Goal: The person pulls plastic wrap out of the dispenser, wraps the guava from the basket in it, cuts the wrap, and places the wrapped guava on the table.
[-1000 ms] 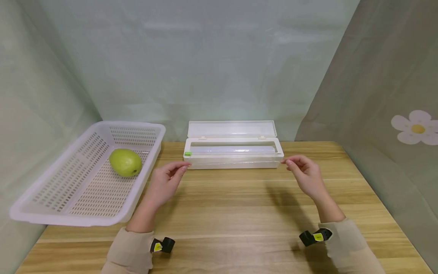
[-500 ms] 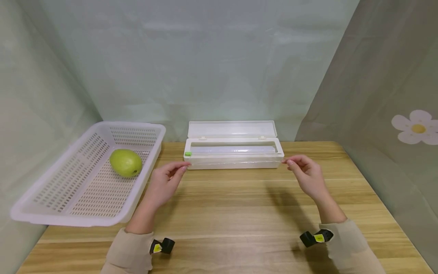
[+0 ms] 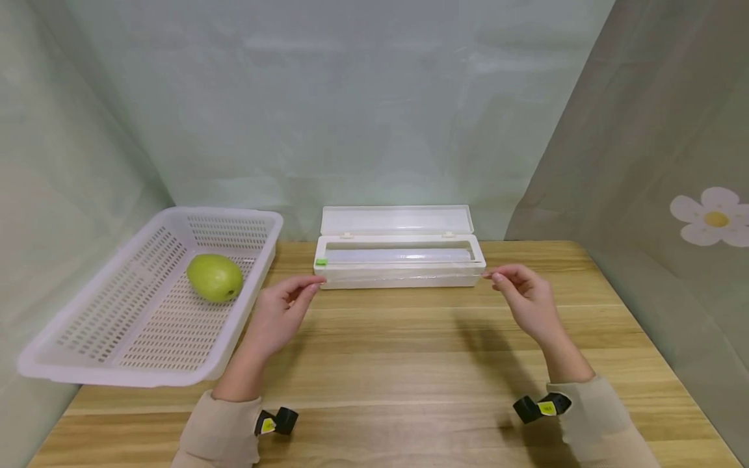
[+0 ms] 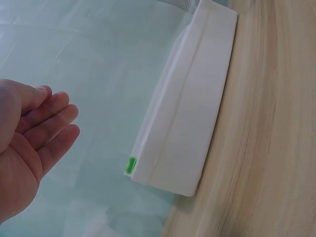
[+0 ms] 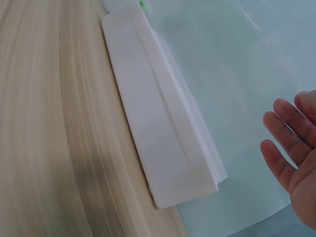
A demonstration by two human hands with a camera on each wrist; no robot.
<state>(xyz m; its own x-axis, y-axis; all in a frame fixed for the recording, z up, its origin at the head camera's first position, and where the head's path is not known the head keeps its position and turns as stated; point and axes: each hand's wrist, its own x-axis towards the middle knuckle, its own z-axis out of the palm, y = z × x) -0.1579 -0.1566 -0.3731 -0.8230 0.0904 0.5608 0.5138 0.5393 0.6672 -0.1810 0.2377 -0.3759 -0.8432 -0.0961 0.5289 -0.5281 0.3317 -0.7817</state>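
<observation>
In the head view, a white cling film dispenser (image 3: pixel 404 283) stands at the back of the table, its lid (image 3: pixel 396 221) raised. A roll of film (image 3: pixel 398 255) lies inside, and a green slide cutter (image 3: pixel 321 262) sits at the left end of its front rim. My left hand (image 3: pixel 283 313) pinches the left end of a clear film edge between thumb and index finger. At the right end, my right hand (image 3: pixel 526 303) pinches the same edge. The film stretches between both hands, in front of the box; its transparency hides most of its outline. Both wrist views show the remaining fingers loosely bent.
A white perforated plastic basket (image 3: pixel 137 286) stands on the left, near my left forearm, with a green mango-like fruit (image 3: pixel 214 277) in it. The wooden table (image 3: pixel 380 370) extends in front of the box. Pale green sheeting (image 3: pixel 351 110) hangs behind and at the sides.
</observation>
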